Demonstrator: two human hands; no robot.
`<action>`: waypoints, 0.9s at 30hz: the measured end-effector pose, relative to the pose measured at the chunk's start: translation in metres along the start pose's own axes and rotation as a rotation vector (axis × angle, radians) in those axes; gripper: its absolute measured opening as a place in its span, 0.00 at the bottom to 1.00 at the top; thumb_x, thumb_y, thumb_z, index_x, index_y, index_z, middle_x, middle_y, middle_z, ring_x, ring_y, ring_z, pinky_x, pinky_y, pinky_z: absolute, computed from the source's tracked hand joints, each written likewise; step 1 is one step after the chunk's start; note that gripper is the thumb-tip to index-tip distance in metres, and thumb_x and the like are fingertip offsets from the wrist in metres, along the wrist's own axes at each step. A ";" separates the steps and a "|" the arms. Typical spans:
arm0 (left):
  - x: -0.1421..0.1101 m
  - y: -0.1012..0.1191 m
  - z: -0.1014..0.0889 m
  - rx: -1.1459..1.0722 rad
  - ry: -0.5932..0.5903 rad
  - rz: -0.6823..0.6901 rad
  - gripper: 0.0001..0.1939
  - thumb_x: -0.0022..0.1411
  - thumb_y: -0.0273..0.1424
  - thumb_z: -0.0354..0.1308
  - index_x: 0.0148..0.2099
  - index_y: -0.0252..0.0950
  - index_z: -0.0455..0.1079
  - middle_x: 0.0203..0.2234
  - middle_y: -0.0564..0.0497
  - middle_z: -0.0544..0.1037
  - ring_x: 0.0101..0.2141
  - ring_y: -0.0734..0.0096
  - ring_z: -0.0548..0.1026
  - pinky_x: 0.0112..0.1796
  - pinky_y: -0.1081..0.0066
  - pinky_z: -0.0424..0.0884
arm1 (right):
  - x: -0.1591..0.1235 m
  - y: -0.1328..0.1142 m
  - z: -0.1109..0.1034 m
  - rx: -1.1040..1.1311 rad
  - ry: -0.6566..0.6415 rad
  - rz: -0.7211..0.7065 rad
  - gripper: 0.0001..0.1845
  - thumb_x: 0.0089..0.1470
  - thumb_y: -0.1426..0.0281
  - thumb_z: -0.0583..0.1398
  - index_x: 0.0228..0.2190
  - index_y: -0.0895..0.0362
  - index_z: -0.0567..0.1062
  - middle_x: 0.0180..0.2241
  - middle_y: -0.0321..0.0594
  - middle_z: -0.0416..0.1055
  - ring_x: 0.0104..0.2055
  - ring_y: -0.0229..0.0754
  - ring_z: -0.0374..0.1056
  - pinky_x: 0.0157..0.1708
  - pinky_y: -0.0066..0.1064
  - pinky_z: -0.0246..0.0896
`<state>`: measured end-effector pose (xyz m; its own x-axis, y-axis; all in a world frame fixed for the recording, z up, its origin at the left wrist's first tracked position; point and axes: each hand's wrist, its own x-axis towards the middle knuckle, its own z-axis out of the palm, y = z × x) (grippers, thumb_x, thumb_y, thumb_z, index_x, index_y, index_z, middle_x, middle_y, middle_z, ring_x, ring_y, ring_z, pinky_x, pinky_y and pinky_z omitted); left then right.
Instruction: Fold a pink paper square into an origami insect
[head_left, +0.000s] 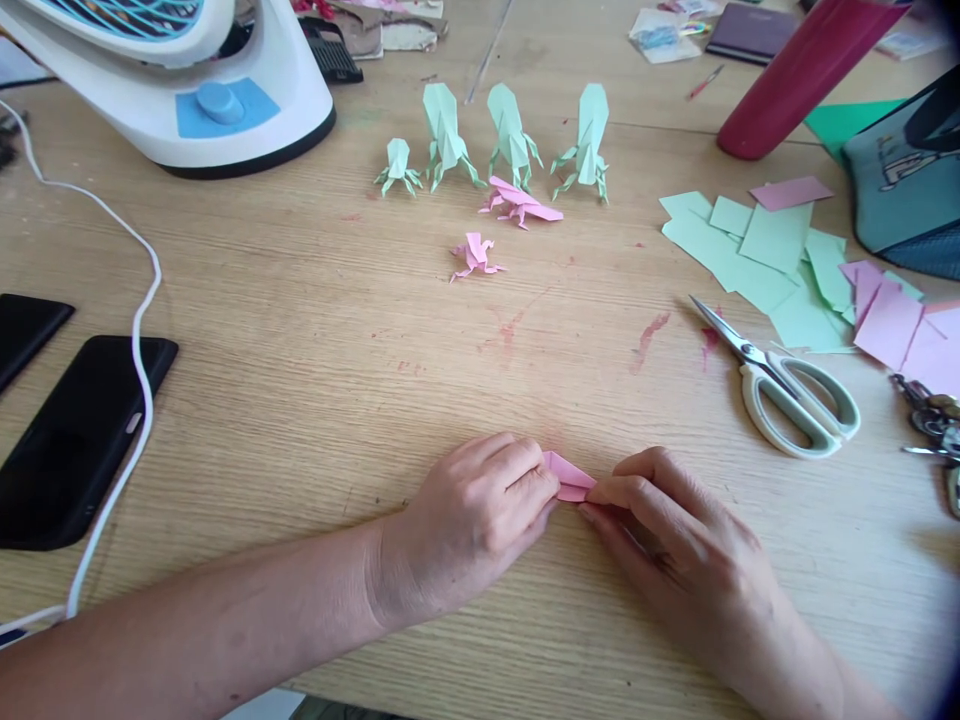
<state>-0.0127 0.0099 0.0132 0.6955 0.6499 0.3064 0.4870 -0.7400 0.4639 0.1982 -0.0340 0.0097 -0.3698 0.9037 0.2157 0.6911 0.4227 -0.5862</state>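
Observation:
A small folded pink paper (568, 476) lies on the wooden table (315, 340) near its front edge. My left hand (469, 520) pinches its left end with curled fingers. Its right end is pressed and gripped by the fingertips of my right hand (675, 530). Most of the paper is hidden under both hands. Farther back stand several green origami figures (510, 135), with two pink origami figures (519, 203) (475, 255) in front of them.
White-handled scissors (787, 385) lie to the right, beside loose green and pink paper squares (780, 255). Keys (934, 420) sit at the right edge. A white fan (187, 80), its cable (139, 330) and two black phones (75, 435) occupy the left. A red bottle (802, 75) lies at the back right.

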 end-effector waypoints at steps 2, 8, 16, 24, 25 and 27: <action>0.000 -0.001 0.000 -0.012 0.009 -0.006 0.10 0.69 0.23 0.52 0.40 0.33 0.75 0.33 0.49 0.77 0.35 0.70 0.75 0.39 0.68 0.75 | 0.000 0.000 0.001 0.008 -0.009 -0.002 0.07 0.63 0.78 0.57 0.39 0.55 0.74 0.34 0.40 0.66 0.31 0.37 0.67 0.30 0.29 0.66; 0.000 -0.003 0.001 -0.050 -0.007 -0.021 0.09 0.69 0.22 0.53 0.40 0.33 0.75 0.33 0.49 0.77 0.35 0.69 0.75 0.40 0.68 0.75 | 0.001 0.000 0.000 0.049 -0.027 0.013 0.09 0.62 0.80 0.57 0.39 0.56 0.74 0.33 0.39 0.66 0.31 0.36 0.66 0.30 0.28 0.65; 0.002 0.000 0.003 -0.031 -0.030 -0.082 0.09 0.68 0.24 0.54 0.36 0.33 0.74 0.30 0.50 0.75 0.34 0.68 0.74 0.37 0.66 0.73 | 0.005 -0.001 -0.002 0.072 -0.009 0.070 0.08 0.61 0.79 0.58 0.36 0.56 0.75 0.32 0.39 0.67 0.30 0.36 0.67 0.28 0.28 0.65; 0.003 0.003 0.002 -0.066 -0.073 -0.151 0.11 0.71 0.26 0.50 0.38 0.33 0.73 0.31 0.50 0.75 0.34 0.68 0.74 0.38 0.66 0.72 | 0.005 -0.004 0.000 0.028 -0.003 0.118 0.05 0.61 0.76 0.59 0.33 0.57 0.74 0.31 0.38 0.67 0.30 0.36 0.65 0.28 0.28 0.62; 0.003 0.004 0.002 -0.075 -0.080 -0.166 0.10 0.70 0.26 0.50 0.39 0.34 0.73 0.31 0.50 0.75 0.35 0.68 0.74 0.38 0.66 0.72 | 0.006 -0.004 0.000 0.023 -0.004 0.123 0.05 0.61 0.76 0.59 0.33 0.57 0.74 0.31 0.38 0.67 0.30 0.36 0.64 0.28 0.29 0.62; 0.004 0.004 0.002 -0.088 -0.087 -0.193 0.09 0.70 0.25 0.51 0.40 0.34 0.73 0.32 0.50 0.75 0.36 0.67 0.73 0.38 0.65 0.71 | 0.006 -0.004 0.001 0.003 0.000 0.129 0.05 0.61 0.76 0.59 0.32 0.57 0.74 0.30 0.38 0.66 0.30 0.36 0.64 0.28 0.29 0.61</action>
<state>-0.0068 0.0092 0.0151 0.6390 0.7575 0.1341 0.5700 -0.5833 0.5787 0.1918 -0.0302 0.0126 -0.2778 0.9506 0.1383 0.7313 0.3026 -0.6112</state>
